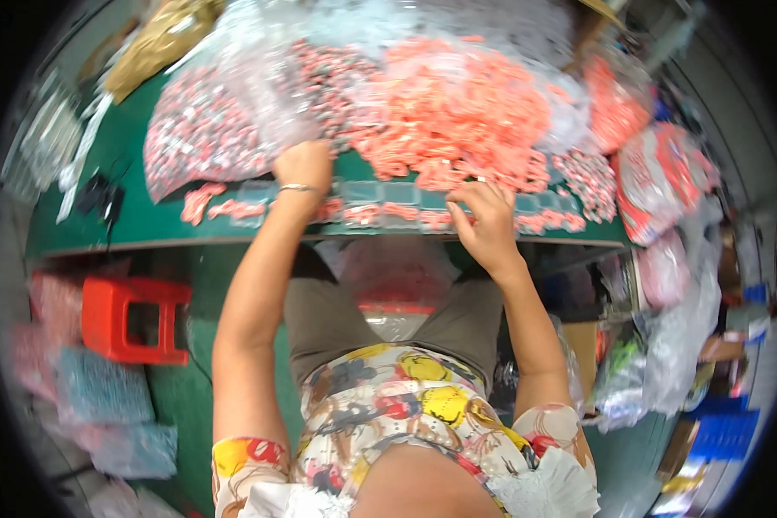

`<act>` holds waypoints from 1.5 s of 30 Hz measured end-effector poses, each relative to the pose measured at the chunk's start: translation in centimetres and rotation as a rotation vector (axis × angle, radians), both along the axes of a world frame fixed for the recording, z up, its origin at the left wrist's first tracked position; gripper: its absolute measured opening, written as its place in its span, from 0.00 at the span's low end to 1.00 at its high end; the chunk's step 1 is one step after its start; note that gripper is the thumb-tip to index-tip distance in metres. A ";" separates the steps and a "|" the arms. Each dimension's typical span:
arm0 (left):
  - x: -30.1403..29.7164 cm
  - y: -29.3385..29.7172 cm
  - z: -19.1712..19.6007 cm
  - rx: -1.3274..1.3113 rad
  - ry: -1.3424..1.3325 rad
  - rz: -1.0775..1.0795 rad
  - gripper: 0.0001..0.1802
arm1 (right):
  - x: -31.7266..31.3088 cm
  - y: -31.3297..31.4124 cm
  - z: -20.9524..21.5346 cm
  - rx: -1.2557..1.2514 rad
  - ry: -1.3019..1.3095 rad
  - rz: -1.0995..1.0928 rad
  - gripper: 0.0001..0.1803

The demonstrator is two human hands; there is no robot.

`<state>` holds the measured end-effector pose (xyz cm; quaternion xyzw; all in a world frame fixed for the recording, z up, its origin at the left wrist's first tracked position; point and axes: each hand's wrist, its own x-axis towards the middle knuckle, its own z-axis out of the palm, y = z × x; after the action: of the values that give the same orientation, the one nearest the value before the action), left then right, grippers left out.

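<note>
My left hand (305, 167) is closed at the gathered lower edge of a clear plastic bag (276, 95); its fingertips are hidden behind the knuckles. Under and beside this bag lie many small pink and grey pieces (203, 121). My right hand (485, 216) hovers by the front of a heap of coral-pink pieces (457, 112), thumb and forefinger apart, with nothing visible between them. A row of small clear plastic boxes (361, 214) runs along the table's near edge, several with coral pieces inside. Some have their lids raised.
The green table (116, 216) ends just before my lap. More pink-and-grey pieces (589, 183) and filled plastic bags (656, 177) crowd the right end. A red stool (136, 319) and blue-filled bags (104, 388) stand at left. Loose coral pieces (200, 203) lie beside the boxes.
</note>
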<state>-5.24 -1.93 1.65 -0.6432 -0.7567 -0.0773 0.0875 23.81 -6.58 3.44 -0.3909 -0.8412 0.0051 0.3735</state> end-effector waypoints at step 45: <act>-0.1 -4.8 1.5 0.272 -1.345 -0.557 0.09 | 21.2 10.8 -0.6 -0.144 -0.039 -0.714 0.09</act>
<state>-5.35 -6.70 3.12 -0.6084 -0.4395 -0.5672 -0.3392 44.98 4.27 2.85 -0.6852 -0.6562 -0.0740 0.3072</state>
